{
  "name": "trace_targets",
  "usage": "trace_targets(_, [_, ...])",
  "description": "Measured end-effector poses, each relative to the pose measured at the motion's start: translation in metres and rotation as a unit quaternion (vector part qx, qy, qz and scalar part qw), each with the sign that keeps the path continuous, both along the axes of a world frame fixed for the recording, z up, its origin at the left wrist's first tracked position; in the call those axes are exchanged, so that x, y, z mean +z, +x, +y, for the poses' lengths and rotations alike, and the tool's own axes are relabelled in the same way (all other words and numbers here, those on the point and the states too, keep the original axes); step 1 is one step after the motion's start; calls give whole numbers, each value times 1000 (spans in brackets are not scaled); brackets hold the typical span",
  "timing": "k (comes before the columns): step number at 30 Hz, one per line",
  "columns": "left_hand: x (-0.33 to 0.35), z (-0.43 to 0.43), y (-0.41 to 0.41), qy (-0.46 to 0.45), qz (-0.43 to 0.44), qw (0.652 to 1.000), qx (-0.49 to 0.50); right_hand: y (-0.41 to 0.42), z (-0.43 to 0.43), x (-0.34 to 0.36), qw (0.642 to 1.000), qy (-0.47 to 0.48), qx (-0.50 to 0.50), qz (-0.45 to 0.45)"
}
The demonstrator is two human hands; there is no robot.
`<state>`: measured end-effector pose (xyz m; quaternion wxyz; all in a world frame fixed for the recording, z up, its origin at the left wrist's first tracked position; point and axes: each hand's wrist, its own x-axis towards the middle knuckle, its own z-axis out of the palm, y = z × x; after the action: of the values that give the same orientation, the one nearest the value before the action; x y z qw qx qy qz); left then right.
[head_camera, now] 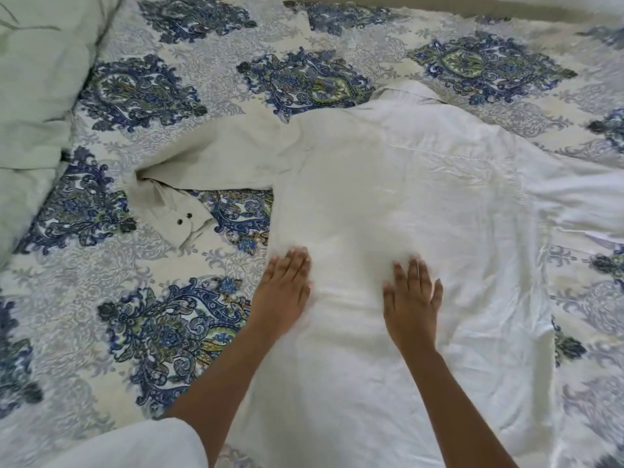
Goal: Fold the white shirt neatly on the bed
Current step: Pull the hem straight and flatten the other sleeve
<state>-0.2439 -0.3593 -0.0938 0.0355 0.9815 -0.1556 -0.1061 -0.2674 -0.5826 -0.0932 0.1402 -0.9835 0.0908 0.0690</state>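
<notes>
Head view is showing the white shirt point(388, 184) lying spread out, back up, on the patterned bed point(162, 319). Both hands are lying flat on it with fingers straight, gripping nothing: left hand point(282, 292) at its left edge, right hand point(412, 298) mid-fabric. One sleeve point(209, 157) is stretching leftward.

White shirt point(388, 184) — blue-green paisley bedspread point(162, 332).

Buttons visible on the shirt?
2. One small dark round button on the white fabric shirt's folded cuff, the other just right of it. More may be hidden underneath.
</notes>
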Motion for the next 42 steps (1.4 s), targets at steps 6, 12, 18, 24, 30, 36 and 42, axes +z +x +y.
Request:
trace_targets(6, [53,104,65,-170,-133,947,236,50,114,40,974,214,36,-64])
trace_targets(12, [54,205,122,-256,60,678,686,104,197,43,910,397,-109,56])
trace_targets(18, [79,281,145,-610,86,511,599,139,234,46,884,439,-135,84])
trace_targets(24, [123,374,160,-349,-64,800,483,169,255,35,903,405,-120,80])
trace_targets(30, [126,419,206,-153,-101,922,341,193,274,36,969,241,-31,50])
trace_targets(36, [86,434,259,23,-27,961,275,212,279,28,985,158,-3,73])
trace_targets(42, [49,389,228,-174,-227,708,646,213,278,11,982,177,15,59])
